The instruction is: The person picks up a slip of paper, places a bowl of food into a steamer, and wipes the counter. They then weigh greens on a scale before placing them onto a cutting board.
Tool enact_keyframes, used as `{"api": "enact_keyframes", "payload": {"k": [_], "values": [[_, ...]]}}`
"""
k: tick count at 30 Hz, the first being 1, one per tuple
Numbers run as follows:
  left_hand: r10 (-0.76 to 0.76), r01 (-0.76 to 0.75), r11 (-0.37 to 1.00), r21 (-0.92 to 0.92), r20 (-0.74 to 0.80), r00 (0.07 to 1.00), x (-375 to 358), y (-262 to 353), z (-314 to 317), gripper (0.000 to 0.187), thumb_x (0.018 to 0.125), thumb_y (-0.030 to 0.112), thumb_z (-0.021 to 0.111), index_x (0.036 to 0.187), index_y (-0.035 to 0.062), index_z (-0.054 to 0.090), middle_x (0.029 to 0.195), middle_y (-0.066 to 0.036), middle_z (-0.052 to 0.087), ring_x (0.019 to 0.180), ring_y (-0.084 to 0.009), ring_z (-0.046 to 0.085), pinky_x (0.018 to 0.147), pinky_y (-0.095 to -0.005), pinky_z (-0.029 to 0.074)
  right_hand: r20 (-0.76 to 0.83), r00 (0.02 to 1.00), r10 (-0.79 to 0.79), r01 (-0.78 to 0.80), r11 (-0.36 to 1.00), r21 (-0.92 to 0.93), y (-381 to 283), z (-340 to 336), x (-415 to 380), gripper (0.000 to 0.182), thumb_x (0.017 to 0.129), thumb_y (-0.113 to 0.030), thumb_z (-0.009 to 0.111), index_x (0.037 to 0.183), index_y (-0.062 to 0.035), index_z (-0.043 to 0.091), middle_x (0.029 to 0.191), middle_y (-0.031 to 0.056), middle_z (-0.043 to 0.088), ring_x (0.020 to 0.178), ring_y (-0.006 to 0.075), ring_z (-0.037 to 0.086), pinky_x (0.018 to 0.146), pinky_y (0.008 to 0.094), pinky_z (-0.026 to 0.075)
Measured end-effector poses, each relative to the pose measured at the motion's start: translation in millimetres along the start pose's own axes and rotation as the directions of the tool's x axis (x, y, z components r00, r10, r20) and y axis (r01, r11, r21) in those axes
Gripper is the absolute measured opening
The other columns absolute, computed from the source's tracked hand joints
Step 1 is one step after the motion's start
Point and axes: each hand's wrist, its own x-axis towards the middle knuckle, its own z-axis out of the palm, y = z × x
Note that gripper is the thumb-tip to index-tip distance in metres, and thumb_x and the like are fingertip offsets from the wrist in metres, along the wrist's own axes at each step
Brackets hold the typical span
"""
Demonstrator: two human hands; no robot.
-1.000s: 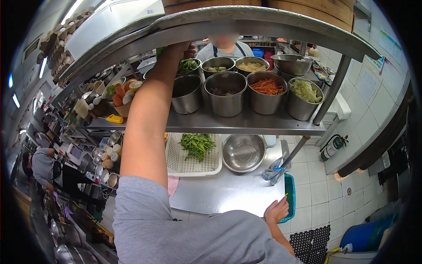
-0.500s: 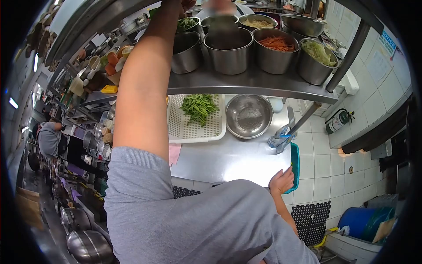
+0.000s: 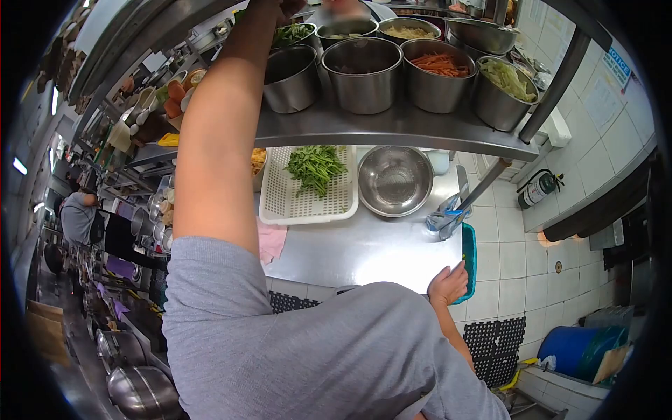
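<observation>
My left arm reaches straight up past the steel shelf [image 3: 392, 129]. My left hand [image 3: 283, 7] is at the frame's top edge, above the pot of greens [image 3: 292, 33]; its fingers are cut off. My right hand [image 3: 448, 283] rests on the near right corner of the steel table [image 3: 364, 252], touching the teal tray [image 3: 469, 262], with nothing clearly in it. On the shelf stand steel pots, one nearly empty [image 3: 290, 70], one with dark pieces [image 3: 362, 66], one of shredded carrot [image 3: 439, 64] and one of cabbage [image 3: 505, 80].
On the table lie a white perforated tray [image 3: 308, 206] with leafy greens [image 3: 315, 164], an empty steel bowl [image 3: 395, 182] and a pink cloth [image 3: 271, 238]. Another person [image 3: 77, 220] works far left. A fire extinguisher [image 3: 537, 189], a blue barrel [image 3: 577, 350] and black floor mats [image 3: 497, 343] are at the right.
The view has tilted down, so the shelf and my left hand slid up toward the frame's top. My right hand stays on the table corner.
</observation>
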Motion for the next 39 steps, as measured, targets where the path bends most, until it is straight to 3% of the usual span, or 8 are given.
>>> {"api": "enact_keyframes", "payload": {"k": [5,6,10,18,25,28,33,39], "values": [[0.137,-0.149,0.981,0.128,0.093,0.986,-157,27,30,0.027,0.101,0.024,0.074,0.104,-0.0025,0.073,0.081,-0.014,0.076,0.069,-0.0248,0.076,0.061,-0.0382,0.060,-0.031,1.000,0.006,-0.006,1.000,0.023,-2,-2,-1,0.061,0.104,-0.031,0.065,0.157,-0.0048,0.055,0.141,0.0170,0.063,0.129,0.0370,0.058,0.105,0.0525,0.043],[0.524,-0.433,0.465,0.772,0.154,0.838,-223,44,41,0.026,0.099,0.021,0.072,0.104,-0.0041,0.075,0.083,-0.015,0.078,0.069,-0.0225,0.076,0.066,-0.0365,0.060,-0.043,0.999,-0.004,0.004,1.000,0.015,-2,-2,-1,0.060,0.103,-0.030,0.066,0.157,-0.0047,0.055,0.139,0.0171,0.064,0.127,0.0378,0.059,0.104,0.0530,0.044],[0.469,-0.398,0.750,0.528,0.000,0.883,-370,63,64,0.033,0.099,0.013,0.067,0.125,-0.0068,0.068,0.077,-0.012,0.073,0.063,-0.0193,0.073,0.058,-0.0311,0.054,-0.043,0.999,0.007,-0.005,1.000,0.029,-3,-3,2,0.063,0.103,-0.031,0.066,0.159,-0.0045,0.053,0.139,0.0173,0.063,0.127,0.0380,0.058,0.104,0.0533,0.044],[0.041,-0.072,0.995,0.075,0.355,0.934,-536,-25,51,0.025,0.104,0.011,0.068,0.128,0.0010,0.068,0.088,-0.002,0.072,0.067,-0.0073,0.065,0.056,-0.0245,0.054,-0.029,0.878,-0.479,0.421,0.740,0.525,-48,-126,27,0.056,0.093,-0.014,0.077,0.144,0.0046,0.063,0.135,0.0226,0.068,0.124,0.0397,0.065,0.108,0.0492,0.048],[-0.446,0.368,0.873,0.320,0.829,0.337,-592,-212,130,0.029,0.101,0.008,0.068,0.129,0.0010,0.068,0.092,-0.004,0.075,0.074,-0.0106,0.070,0.061,-0.0265,0.058,0.081,0.473,-0.877,0.326,0.260,0.909,-175,-244,44,0.045,0.087,-0.007,0.087,0.131,-0.0042,0.077,0.131,0.0153,0.069,0.103,0.0244,0.071,0.091,0.0351,0.056],[-0.200,-0.173,0.937,0.302,0.874,0.443,-555,-230,115,0.020,0.103,0.012,0.071,0.120,0.0023,0.070,0.089,-0.009,0.077,0.075,-0.0149,0.073,0.064,-0.0282,0.061,0.142,0.491,-0.860,0.418,0.375,0.827,-162,-228,44,0.010,0.096,-0.009,0.080,0.101,-0.0014,0.076,0.105,0.0124,0.074,0.094,0.0280,0.072,0.085,0.0368,0.057],[-0.504,0.441,0.848,0.296,0.709,0.494,-447,-291,71,0.015,0.096,0.005,0.072,0.111,0.0009,0.072,0.090,-0.014,0.077,0.076,-0.0161,0.074,0.064,-0.0304,0.059,0.464,0.567,-0.680,0.062,0.598,0.799,-154,-199,26,0.018,0.103,-0.012,0.075,0.115,0.0010,0.073,0.113,0.0179,0.075,0.099,0.0236,0.075,0.087,0.0371,0.059],[0.188,-0.607,0.035,0.794,0.591,0.784,-359,-381,-4,0.071,0.084,0.004,0.077,0.152,0.0128,0.060,0.136,-0.015,0.074,0.131,-0.0365,0.067,0.104,-0.0462,0.057,0.560,0.532,-0.635,0.224,0.743,0.630,-124,-147,29,0.042,0.100,-0.027,0.077,0.133,-0.0005,0.076,0.123,0.0219,0.076,0.103,0.0289,0.075,0.095,0.0387,0.059]]}}
